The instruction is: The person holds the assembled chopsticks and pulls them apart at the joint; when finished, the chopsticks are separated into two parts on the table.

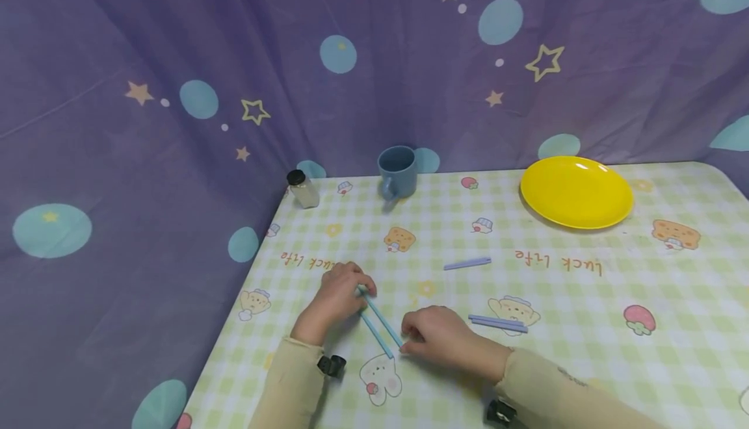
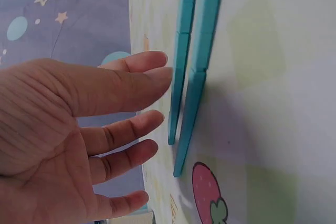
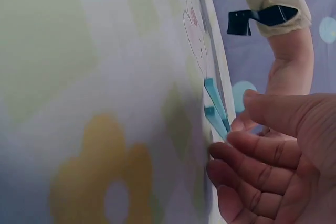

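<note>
Two turquoise chopsticks (image 1: pixel 383 320) lie side by side, slanting across the checked tablecloth between the hands. At their far ends is the left hand (image 1: pixel 338 294), palm down. In the left wrist view its thumb (image 2: pixel 134 88) and fingers are extended, with the fingertips right beside the chopsticks (image 2: pixel 197 90) and not wrapped round them. The right hand (image 1: pixel 441 335) is at the near ends, its fingers loosely bent. Its wrist view shows a gap between thumb (image 3: pixel 273 111) and forefinger, with nothing held there; the turquoise ends (image 3: pixel 212 90) appear beyond.
A pair of purple chopsticks (image 1: pixel 497 324) lies to the right of the right hand, and more purple sticks (image 1: pixel 467 264) lie farther back. Along the back stand a black-capped jar (image 1: pixel 304 192), a blue mug (image 1: pixel 399 175) and a yellow plate (image 1: pixel 576 192). A purple curtain (image 1: pixel 374 104) hangs behind.
</note>
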The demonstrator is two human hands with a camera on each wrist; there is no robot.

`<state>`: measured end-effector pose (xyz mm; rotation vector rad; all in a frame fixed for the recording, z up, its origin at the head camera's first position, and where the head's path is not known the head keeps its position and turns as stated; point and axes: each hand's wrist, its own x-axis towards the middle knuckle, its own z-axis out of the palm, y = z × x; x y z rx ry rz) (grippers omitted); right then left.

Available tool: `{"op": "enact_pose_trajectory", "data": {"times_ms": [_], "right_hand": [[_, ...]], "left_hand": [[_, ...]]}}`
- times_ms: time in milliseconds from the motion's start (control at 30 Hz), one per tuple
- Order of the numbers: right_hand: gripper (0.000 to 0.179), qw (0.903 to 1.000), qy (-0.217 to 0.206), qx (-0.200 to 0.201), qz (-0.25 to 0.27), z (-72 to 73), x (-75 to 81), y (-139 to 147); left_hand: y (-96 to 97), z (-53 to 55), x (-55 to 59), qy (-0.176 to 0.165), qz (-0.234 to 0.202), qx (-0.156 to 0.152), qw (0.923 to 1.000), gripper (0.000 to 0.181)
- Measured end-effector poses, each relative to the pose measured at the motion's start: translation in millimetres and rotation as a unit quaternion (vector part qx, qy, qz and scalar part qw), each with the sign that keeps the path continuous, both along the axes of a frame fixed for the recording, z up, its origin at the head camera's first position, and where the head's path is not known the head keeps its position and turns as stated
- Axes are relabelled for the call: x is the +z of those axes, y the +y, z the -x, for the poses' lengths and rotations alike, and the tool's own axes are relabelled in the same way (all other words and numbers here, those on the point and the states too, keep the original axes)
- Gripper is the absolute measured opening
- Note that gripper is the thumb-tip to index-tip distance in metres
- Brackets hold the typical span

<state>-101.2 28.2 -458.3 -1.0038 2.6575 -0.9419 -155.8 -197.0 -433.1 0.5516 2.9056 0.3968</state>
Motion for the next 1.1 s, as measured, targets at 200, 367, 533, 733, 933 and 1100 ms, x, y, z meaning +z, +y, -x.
{"op": "enact_pose_trajectory", "data": {"times_ms": [200, 367, 533, 733, 933, 1100], "right_hand": [[0.027, 0.9992, 0.006, -0.018, -0.035, -0.3, -6.2, -13.3], [0.031, 0.997, 0.01, -0.026, -0.072, -1.1, -10.0, -19.4], [0.026, 0.9962, 0.014, -0.04, -0.076, -3.4, -9.1, -21.8], [0.02, 0.9948, 0.0, -0.077, -0.067, -3.4, -8.9, -17.2], [0.018, 0.9923, 0.025, -0.114, -0.042, -0.8, -2.7, -4.5], [0.019, 0.9885, 0.048, -0.138, -0.039, 4.7, 2.3, 10.3]], "left_hand": [[0.5, -0.7, -3.7, 0.006, 0.03, 0.01, 0.9995, 0.02], [1.3, 0.4, -8.3, 0.015, 0.046, 0.019, 0.9986, 0.021], [2.3, 1.8, -9.1, 0.018, 0.049, 0.017, 0.9985, 0.021], [3.8, 2.7, -8.7, 0.027, 0.051, 0.008, 0.9983, 0.02], [2.7, 3.8, -10.6, 0.045, 0.019, -0.011, 0.9987, 0.021], [3.9, 5.3, -8.9, 0.06, -0.023, -0.033, 0.9974, 0.019]]}}
